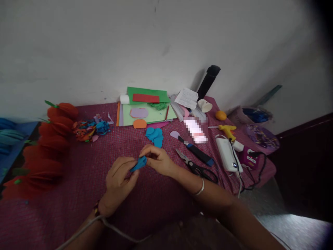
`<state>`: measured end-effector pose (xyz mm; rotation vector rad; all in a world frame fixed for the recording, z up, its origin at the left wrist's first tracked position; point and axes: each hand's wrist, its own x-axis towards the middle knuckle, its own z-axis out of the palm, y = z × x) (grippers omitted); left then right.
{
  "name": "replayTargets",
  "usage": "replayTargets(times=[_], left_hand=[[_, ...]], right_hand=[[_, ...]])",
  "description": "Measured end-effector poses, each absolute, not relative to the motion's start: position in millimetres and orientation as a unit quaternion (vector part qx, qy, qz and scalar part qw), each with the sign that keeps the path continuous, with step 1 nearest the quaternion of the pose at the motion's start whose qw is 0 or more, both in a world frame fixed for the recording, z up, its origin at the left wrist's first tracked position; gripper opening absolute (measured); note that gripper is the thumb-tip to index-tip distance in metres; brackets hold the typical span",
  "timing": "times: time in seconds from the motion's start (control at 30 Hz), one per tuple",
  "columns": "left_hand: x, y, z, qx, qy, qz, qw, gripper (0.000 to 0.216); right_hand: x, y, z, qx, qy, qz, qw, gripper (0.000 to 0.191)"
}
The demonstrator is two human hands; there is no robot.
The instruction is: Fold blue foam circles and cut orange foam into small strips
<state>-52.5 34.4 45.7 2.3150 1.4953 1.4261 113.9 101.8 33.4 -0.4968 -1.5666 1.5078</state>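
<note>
Between my two hands, above the front of the table, is a small folded piece of blue paper. My left hand pinches it from the left, thumb below and fingers above. From the right, my right hand grips its upper end with thumb and fingertips. Just beyond my right hand lies a small pile of blue paper cutouts with rounded edges. A pair of scissors with black handles and a dark-handled cutter rest to the right of my right hand.
Orange-red paper pumpkins line the left side, beside paper scraps. Coloured sheets lie at the back by the wall. To the right are a yellow glue gun, a white power bank, a purple socket box and trailing cables.
</note>
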Motion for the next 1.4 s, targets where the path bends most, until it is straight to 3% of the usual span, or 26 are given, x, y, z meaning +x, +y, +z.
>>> replayTargets(times=[0.17,0.3,0.4,0.63,0.8,0.97,1.23,1.4], left_hand=[[-44.2,40.6,43.1,0.67,0.536,0.49,0.153,0.012],[-39.4,43.1,44.7,0.614,0.518,0.52,0.29,0.007],[-39.2,42.5,46.4,0.61,0.491,0.531,0.324,0.007],[-42.7,40.7,44.0,0.618,0.493,0.53,0.307,0.01],[-45.3,39.0,46.3,0.598,0.492,0.552,0.308,0.037],[-44.3,35.9,49.7,0.637,0.503,0.513,0.279,0.023],[-41.0,29.6,51.2,0.716,0.476,0.481,0.17,0.03],[-40.1,28.3,49.9,0.716,0.458,0.494,0.183,0.03]], right_hand=[[114.3,102.1,36.4,-0.247,-0.638,0.59,0.429,0.019],[106.0,98.8,26.6,-0.263,-0.43,0.76,0.41,0.03],[101.9,96.5,19.9,-0.223,-0.28,0.86,0.364,0.032],[103.6,96.3,14.0,-0.175,-0.229,0.912,0.293,0.021],[103.5,94.5,12.7,-0.162,-0.223,0.92,0.279,0.016],[103.8,91.8,14.3,-0.163,-0.209,0.933,0.245,0.012],[103.3,87.4,16.1,-0.146,-0.188,0.942,0.237,0.012],[104.0,90.2,20.9,-0.166,-0.248,0.915,0.271,0.02]])
